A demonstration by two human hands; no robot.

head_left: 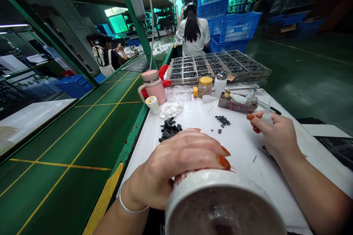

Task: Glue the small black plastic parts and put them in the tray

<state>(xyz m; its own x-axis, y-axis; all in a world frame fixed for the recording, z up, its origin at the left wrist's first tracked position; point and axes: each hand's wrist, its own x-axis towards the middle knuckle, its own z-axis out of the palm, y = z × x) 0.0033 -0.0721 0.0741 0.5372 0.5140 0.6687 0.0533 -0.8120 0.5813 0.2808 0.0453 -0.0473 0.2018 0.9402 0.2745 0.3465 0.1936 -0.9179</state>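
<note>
My left hand (176, 165) is wrapped round a white mug (220, 202) that is raised close to the camera, its open mouth facing me. My right hand (273, 136) rests on the white table (242, 143), fingers closed on a small white squeeze bottle with a thin nozzle (267, 115). Between the hands lie a pile of black plastic parts (169, 129) and a scatter of small black rings (223, 120).
A pink tumbler (153, 86), small white cup (153, 104), yellow-lidded jar (205, 86), white bottle (220, 83), red tin of tools (237, 102) and compartment trays of black parts (217, 66) stand behind. Green conveyor (82, 132) at left. Two people work further off; blue crates (228, 25) behind.
</note>
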